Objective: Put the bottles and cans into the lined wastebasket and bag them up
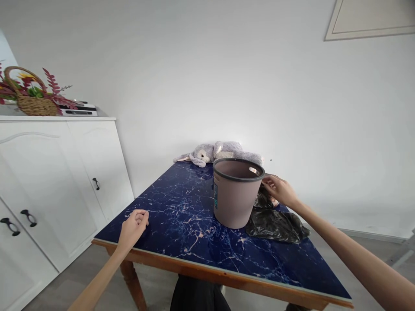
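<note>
A mauve trash bin [235, 205] with a dark rim stands upright on the blue marbled table [181, 216]. My right hand [279, 190] is at the bin's right side, just below the rim, with thumb and fingers bent together. Whether the fingertips touch the bin or the black plastic behind it, I cannot tell. Beside the bin, below that hand, a crumpled black plastic bag [279, 225] lies on the table. My left hand [134, 225] is at the table's left front edge, its fingers curled in and nothing seen in them.
Against the wall at the table's far end lies a grey plush rabbit [227, 151]. To the left is a white cabinet [58, 172] with a wicker flower basket [37, 105] on top. Something orange-pink [275, 202] shows behind the bag.
</note>
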`<state>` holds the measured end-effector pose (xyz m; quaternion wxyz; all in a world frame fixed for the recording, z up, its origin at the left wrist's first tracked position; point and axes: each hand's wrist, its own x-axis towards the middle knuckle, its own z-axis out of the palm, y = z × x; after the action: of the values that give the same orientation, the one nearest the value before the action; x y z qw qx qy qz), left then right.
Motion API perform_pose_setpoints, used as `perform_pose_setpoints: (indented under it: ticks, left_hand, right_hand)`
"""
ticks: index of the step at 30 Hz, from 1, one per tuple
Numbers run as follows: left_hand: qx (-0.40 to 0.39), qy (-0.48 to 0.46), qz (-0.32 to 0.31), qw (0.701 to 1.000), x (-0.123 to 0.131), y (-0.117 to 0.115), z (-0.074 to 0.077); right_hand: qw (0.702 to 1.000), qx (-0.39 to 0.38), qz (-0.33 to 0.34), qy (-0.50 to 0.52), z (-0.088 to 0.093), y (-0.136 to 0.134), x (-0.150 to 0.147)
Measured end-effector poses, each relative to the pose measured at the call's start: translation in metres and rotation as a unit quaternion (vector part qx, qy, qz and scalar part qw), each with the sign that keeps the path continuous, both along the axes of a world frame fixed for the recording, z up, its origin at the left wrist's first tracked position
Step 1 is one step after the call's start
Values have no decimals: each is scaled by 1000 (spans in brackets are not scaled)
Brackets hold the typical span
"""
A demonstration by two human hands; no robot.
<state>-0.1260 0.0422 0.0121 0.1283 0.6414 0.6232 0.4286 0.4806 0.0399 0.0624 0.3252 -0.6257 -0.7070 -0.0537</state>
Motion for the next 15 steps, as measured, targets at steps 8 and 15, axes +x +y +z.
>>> perform_pose_setpoints:
  ticks: [8, 15]
  left_hand:
    - [-12, 2, -5, 1000, 2, -1, 7]
    - [-20, 17, 9, 1000, 5, 5, 10]
  right_hand:
    - [998, -56, 21, 34, -86, -129, 4]
    - [997, -30, -37, 57, -101, -179, -29]
